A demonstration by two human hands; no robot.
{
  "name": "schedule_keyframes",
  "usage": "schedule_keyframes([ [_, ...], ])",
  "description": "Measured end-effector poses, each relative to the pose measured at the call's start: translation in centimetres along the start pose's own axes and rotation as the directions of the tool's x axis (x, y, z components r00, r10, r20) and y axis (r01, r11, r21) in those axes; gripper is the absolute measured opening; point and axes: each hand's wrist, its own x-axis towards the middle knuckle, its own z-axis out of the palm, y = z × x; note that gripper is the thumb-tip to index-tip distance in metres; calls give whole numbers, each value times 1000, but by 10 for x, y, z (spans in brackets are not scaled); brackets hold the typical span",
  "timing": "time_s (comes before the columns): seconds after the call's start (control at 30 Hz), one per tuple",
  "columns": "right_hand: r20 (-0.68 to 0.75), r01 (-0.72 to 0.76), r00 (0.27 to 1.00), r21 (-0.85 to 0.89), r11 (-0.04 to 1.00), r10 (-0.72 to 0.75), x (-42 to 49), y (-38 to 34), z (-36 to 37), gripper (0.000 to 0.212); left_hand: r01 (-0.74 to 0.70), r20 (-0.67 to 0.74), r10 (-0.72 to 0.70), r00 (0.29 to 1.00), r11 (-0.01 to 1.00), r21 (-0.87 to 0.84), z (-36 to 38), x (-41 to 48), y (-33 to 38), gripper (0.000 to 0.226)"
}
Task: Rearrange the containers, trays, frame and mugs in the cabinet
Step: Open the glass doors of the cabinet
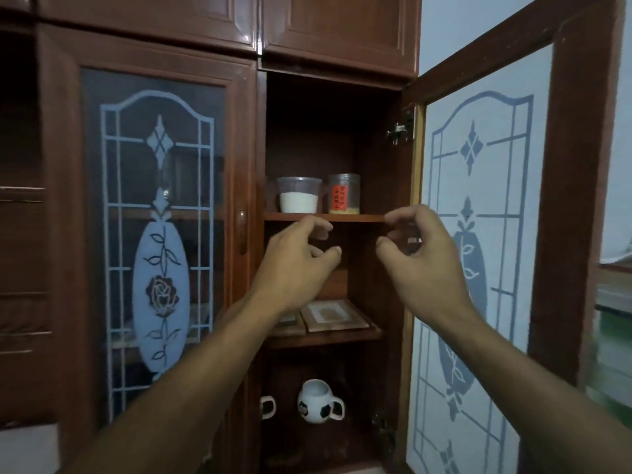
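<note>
On the far left, a glass door with a rose on it is closed. Next, the left hand is up before the open cabinet, fingers loosely bent, holding nothing. On the top shelf, a tub of white powder stands just beside a jar. A frame lies flat on the middle shelf, and a football mug sits below. The right hand is loosely bent and holds nothing too, near the open door.

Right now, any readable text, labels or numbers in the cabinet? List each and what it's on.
No text can be read.
Orange label on the clear jar: dark print, too blurred to read.
Frame lying flat: pale picture, too blurred to tell any text.
</note>
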Motion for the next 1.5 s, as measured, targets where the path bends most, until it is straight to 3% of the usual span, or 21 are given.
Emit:
schedule_keyframes([
  [0.3,238,-212,957,179,961,166,-2,12,106,23,151,-128,-122,984,956,253,-70,19,-56,26],
  [0.43,303,-279,928,176,944,218,-1,18,150,29,236,-195,-206,959,961,147,-87,31,-65,30],
  [0.6,347,-320,900,117,940,264,5,28,186,50,348,-217,-349,912,936,-41,-93,47,-71,33],
  [0.8,382,-365,874,106,925,302,5,43,206,63,368,-199,-385,901,922,-118,-82,50,-80,34],
  [0.97,405,-416,858,184,891,317,3,53,214,56,360,-235,-380,895,925,-123,-76,49,-82,20],
  [1.07,421,-454,842,219,864,337,2,54,218,42,348,-194,-362,912,932,-102,-74,48,-80,19],
  [1.27,425,-417,854,215,883,300,-2,52,219,20,357,-164,-361,918,933,-55,-69,51,-79,14],
  [1.5,421,-405,861,224,886,287,-7,49,211,22,385,-152,-387,909,922,-45,-65,51,-77,11],
])
